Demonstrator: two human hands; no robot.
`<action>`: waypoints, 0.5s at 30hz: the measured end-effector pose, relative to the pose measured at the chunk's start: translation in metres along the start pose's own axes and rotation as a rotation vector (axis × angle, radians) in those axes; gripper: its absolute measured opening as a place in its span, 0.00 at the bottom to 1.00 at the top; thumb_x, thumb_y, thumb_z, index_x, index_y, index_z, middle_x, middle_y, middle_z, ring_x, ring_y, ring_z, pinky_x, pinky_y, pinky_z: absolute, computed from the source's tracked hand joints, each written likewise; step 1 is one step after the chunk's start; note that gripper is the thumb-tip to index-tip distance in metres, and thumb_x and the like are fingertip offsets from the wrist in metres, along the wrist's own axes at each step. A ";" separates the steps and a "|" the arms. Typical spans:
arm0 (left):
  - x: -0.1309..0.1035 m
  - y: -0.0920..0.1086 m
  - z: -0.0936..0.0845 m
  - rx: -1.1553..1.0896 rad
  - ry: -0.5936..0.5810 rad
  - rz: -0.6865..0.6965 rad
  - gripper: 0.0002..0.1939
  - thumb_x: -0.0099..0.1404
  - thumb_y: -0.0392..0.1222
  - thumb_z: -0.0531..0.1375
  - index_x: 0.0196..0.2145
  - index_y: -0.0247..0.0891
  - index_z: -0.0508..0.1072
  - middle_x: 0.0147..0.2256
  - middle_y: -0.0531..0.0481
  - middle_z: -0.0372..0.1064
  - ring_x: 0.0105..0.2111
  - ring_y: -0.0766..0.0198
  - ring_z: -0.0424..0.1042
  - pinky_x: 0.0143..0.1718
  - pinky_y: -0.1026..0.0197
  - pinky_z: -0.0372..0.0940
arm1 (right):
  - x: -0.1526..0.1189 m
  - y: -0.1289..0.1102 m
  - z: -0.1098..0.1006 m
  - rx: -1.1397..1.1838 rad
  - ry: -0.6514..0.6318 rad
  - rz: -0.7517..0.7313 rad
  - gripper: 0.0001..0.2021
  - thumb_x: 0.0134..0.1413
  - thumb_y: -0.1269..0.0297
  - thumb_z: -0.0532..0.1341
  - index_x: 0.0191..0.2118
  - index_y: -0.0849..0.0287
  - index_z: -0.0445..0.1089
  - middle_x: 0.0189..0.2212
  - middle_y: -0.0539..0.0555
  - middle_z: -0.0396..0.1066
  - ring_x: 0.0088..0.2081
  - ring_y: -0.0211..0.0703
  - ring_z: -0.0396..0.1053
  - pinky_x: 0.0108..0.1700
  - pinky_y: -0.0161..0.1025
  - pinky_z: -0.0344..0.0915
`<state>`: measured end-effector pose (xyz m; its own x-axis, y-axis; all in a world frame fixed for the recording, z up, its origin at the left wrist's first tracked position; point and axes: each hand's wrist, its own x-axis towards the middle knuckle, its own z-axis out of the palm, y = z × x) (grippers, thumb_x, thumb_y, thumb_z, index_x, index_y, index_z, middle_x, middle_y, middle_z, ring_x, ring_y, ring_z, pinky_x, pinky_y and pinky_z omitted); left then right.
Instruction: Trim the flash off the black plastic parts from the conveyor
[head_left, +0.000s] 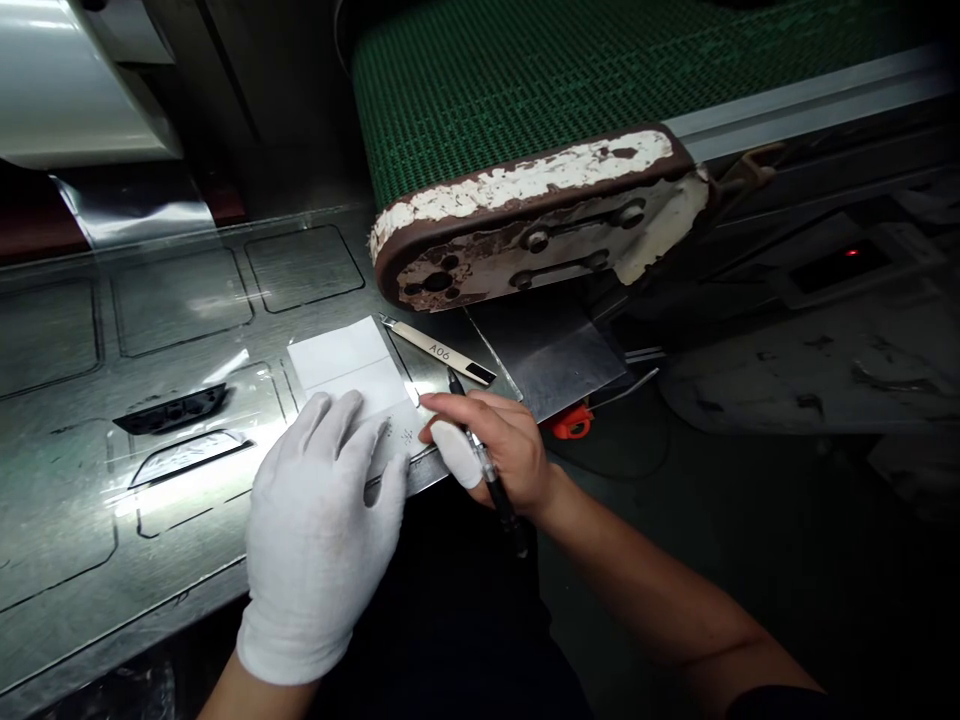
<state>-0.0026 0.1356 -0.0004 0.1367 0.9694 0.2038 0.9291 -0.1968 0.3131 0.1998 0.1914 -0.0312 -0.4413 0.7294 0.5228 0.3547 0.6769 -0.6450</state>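
A folded white sheet of paper (pixel 349 358) with small dark marks near its lower right lies on the metal table. My left hand (pixel 326 510), in a white glove, rests on the paper's lower part with its fingers spread. At the paper's right edge, my right hand (pixel 495 440) is closed around a black pen (pixel 495 487), which slants across the palm; a white cover is on its thumb. A beige cutter (pixel 435 347) marked A06 lies just beyond my right hand.
A green conveyor belt (pixel 525 80) with a chipped end bracket (pixel 525 235) stands beyond the paper. On the left of the table lies a black part (pixel 172 410). An orange object (pixel 571 422) is beside the table's right corner.
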 end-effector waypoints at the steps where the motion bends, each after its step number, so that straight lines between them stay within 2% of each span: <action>1: 0.000 0.000 -0.001 0.002 0.004 0.012 0.13 0.71 0.43 0.59 0.51 0.37 0.73 0.60 0.37 0.69 0.63 0.37 0.65 0.64 0.36 0.62 | 0.002 -0.001 -0.002 0.036 -0.020 0.045 0.21 0.68 0.65 0.60 0.64 0.59 0.68 0.38 0.54 0.82 0.38 0.44 0.77 0.46 0.43 0.73; 3: 0.001 0.001 -0.001 0.003 0.011 0.019 0.12 0.72 0.43 0.59 0.50 0.36 0.74 0.58 0.37 0.71 0.61 0.38 0.67 0.62 0.37 0.64 | 0.006 -0.003 -0.007 0.140 -0.063 0.134 0.24 0.72 0.56 0.57 0.68 0.59 0.64 0.41 0.54 0.81 0.43 0.44 0.78 0.52 0.44 0.73; 5: 0.001 0.001 -0.001 0.002 0.015 0.018 0.12 0.72 0.43 0.59 0.50 0.37 0.74 0.57 0.38 0.72 0.59 0.39 0.68 0.61 0.37 0.65 | 0.012 -0.004 -0.012 0.218 -0.103 0.199 0.26 0.74 0.49 0.54 0.67 0.58 0.66 0.45 0.54 0.81 0.46 0.44 0.78 0.53 0.44 0.73; 6: 0.002 0.001 0.000 0.002 0.017 0.019 0.12 0.72 0.43 0.59 0.50 0.37 0.74 0.58 0.38 0.72 0.59 0.39 0.68 0.61 0.37 0.65 | 0.015 -0.005 -0.014 0.220 -0.117 0.215 0.25 0.74 0.48 0.54 0.65 0.57 0.69 0.46 0.55 0.81 0.47 0.44 0.78 0.53 0.44 0.73; 10: 0.002 0.000 0.001 -0.002 0.038 0.027 0.13 0.72 0.43 0.59 0.52 0.37 0.73 0.59 0.39 0.71 0.60 0.39 0.67 0.61 0.37 0.64 | 0.025 -0.008 -0.016 0.125 -0.129 0.205 0.16 0.67 0.60 0.64 0.57 0.55 0.75 0.48 0.54 0.81 0.48 0.45 0.79 0.53 0.43 0.74; 13: 0.004 0.001 0.000 -0.010 0.008 0.013 0.11 0.73 0.43 0.58 0.50 0.39 0.73 0.55 0.40 0.72 0.55 0.40 0.70 0.56 0.38 0.66 | 0.029 -0.009 -0.013 0.126 -0.138 0.156 0.13 0.61 0.64 0.68 0.51 0.55 0.77 0.44 0.52 0.82 0.42 0.43 0.79 0.46 0.39 0.75; 15: 0.005 0.003 -0.001 -0.012 0.002 0.009 0.09 0.73 0.43 0.57 0.48 0.40 0.73 0.53 0.41 0.73 0.53 0.41 0.70 0.55 0.38 0.67 | 0.031 -0.008 -0.010 0.129 -0.133 0.113 0.07 0.60 0.66 0.67 0.44 0.56 0.79 0.39 0.51 0.81 0.37 0.41 0.78 0.42 0.38 0.74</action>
<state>0.0002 0.1400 0.0027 0.1442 0.9673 0.2086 0.9236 -0.2072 0.3226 0.1918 0.2098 -0.0044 -0.5126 0.7748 0.3701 0.3035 0.5667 -0.7659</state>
